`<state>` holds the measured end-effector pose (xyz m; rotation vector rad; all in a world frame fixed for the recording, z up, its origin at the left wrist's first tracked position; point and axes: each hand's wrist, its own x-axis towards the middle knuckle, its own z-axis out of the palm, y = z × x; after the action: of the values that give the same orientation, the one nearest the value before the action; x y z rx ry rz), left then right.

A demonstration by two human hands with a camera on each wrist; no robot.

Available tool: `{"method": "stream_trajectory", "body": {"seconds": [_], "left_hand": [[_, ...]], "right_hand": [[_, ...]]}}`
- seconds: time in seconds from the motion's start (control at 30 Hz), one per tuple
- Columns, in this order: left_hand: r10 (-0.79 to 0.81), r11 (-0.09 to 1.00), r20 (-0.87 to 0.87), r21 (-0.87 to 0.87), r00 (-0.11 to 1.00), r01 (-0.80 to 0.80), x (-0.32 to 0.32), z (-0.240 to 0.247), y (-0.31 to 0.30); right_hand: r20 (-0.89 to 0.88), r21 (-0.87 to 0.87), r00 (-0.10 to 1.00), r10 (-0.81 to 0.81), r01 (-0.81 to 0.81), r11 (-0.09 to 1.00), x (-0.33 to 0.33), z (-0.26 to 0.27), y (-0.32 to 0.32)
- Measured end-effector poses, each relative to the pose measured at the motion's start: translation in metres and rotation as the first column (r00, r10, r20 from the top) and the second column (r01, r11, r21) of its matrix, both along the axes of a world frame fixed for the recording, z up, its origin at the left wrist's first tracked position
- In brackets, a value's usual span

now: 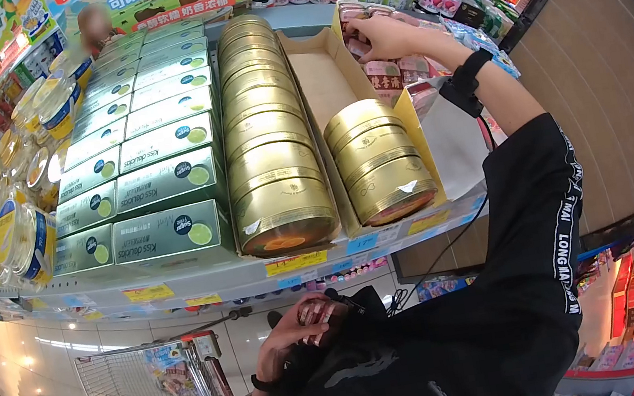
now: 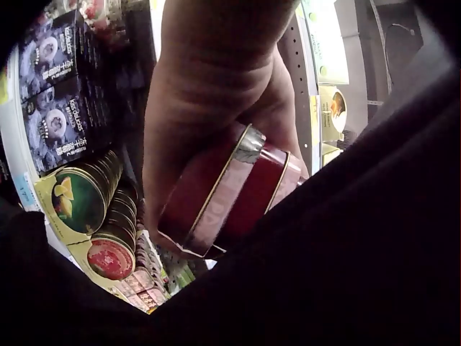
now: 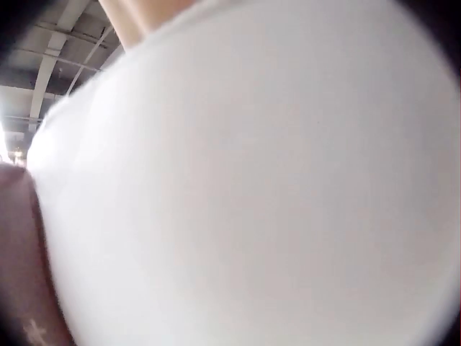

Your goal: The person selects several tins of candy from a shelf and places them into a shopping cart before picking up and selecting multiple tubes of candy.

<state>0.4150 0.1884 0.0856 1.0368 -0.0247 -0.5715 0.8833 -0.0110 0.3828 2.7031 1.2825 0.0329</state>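
Note:
Low in front of the body, my left hand (image 1: 296, 332) grips small red-and-pink tins (image 2: 216, 194), with its fingers wrapped around their sides. At least two of these tins lie against each other in the left wrist view. My right hand (image 1: 387, 36) reaches to the back of an open carton on the shelf, its bent fingers among pink packs (image 1: 384, 77). I cannot tell whether those fingers hold one. A blurred white surface (image 3: 245, 180), like the carton's raised white flap (image 1: 451, 137), fills most of the right wrist view.
Left of the carton stand rows of gold tins (image 1: 281, 207) in trays and green boxes (image 1: 175, 235). Clear tubs (image 1: 15, 235) line the far left. The shelf's front edge (image 1: 343, 264) carries price tags. A shopping cart (image 1: 150, 395) stands on the floor below.

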Motion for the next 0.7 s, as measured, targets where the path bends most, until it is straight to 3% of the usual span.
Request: {"method": "stream_trajectory", "body": {"seconds": [0.07, 0.1, 0.13, 0.2, 0.4, 0.47, 0.57, 0.7], "left_hand": [[0.01, 1.0, -0.015, -0.027, 1.0, -0.01, -0.002, -0.001, -0.001], [0.015, 0.998, -0.031, -0.053, 0.999, -0.017, -0.003, -0.003, -0.002], [0.011, 0.999, -0.032, -0.051, 0.999, -0.013, -0.003, -0.005, -0.002], [-0.011, 0.998, -0.062, -0.066, 0.998, 0.007, -0.004, -0.01, -0.002], [0.004, 0.999, -0.002, -0.041, 1.0, -0.005, -0.003, -0.009, -0.002], [-0.004, 0.997, -0.038, -0.081, 0.999, 0.001, -0.006, -0.011, -0.001], [0.011, 0.993, -0.07, -0.113, 0.997, -0.019, -0.01, -0.009, 0.0], [0.039, 0.995, -0.068, -0.091, 0.997, -0.045, -0.012, -0.003, 0.0]], "right_hand": [[-0.108, 0.146, 0.994, -0.003, 0.019, 0.989, -0.005, 0.012, -0.004], [-0.021, 0.202, 0.998, 0.053, -0.048, 0.978, -0.003, 0.013, -0.005], [-0.022, 0.204, 0.999, 0.049, -0.044, 0.978, -0.002, 0.016, -0.008], [-0.022, 0.377, 0.997, 0.071, -0.058, 0.924, -0.004, 0.026, -0.015], [-0.12, 0.38, 0.973, 0.196, -0.137, 0.915, 0.007, 0.041, -0.027], [-0.067, 0.3, 0.954, 0.294, -0.261, 0.917, 0.025, 0.033, -0.034], [0.009, 0.34, 0.967, 0.256, -0.244, 0.908, 0.017, 0.024, -0.029], [-0.038, 0.315, 0.987, 0.156, -0.136, 0.939, 0.012, 0.026, -0.017]]}}
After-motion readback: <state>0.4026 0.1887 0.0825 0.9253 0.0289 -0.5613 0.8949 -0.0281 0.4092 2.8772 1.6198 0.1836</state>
